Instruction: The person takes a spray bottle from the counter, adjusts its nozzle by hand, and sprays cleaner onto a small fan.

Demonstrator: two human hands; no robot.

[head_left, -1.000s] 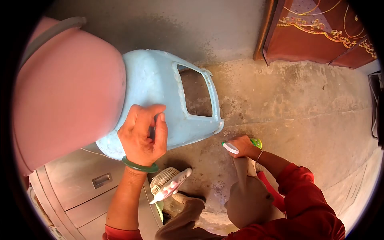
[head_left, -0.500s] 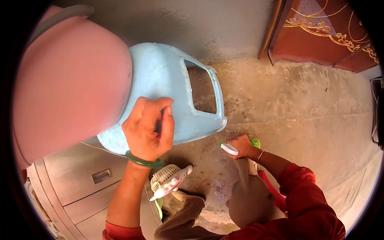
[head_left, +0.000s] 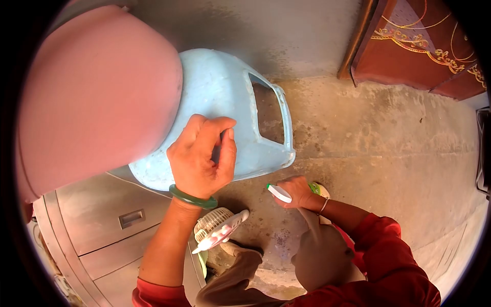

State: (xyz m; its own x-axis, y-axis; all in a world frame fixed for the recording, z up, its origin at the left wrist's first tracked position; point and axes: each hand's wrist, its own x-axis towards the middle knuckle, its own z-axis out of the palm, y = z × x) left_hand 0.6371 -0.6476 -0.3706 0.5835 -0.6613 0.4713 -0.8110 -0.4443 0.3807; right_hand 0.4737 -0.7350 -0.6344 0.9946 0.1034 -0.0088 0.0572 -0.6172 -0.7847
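My right hand (head_left: 296, 192) is closed around a spray bottle (head_left: 280, 193) with a white trigger head and green nozzle tip. Part of its green-labelled body (head_left: 319, 190) shows behind the wrist. In front of a light blue plastic stool (head_left: 220, 87) is my left hand (head_left: 203, 156), wearing a green bangle. Its fingers are curled, with thumb and forefinger near each other; whatever they may hold is hidden. A large pink rounded container (head_left: 102, 92) stands against the stool, left of that hand.
A steel cabinet (head_left: 110, 220) with a recessed handle lies at lower left. Beside it stands a small fan (head_left: 220, 227) with a cream grille. The concrete floor (head_left: 378, 133) stretches right, towards a brown embroidered curtain (head_left: 414, 61). A dark object (head_left: 482, 148) sits at the right edge.
My left hand has shifted right and slightly up, still curled. My right hand has moved a little left with the spray bottle. The view has shifted slightly.
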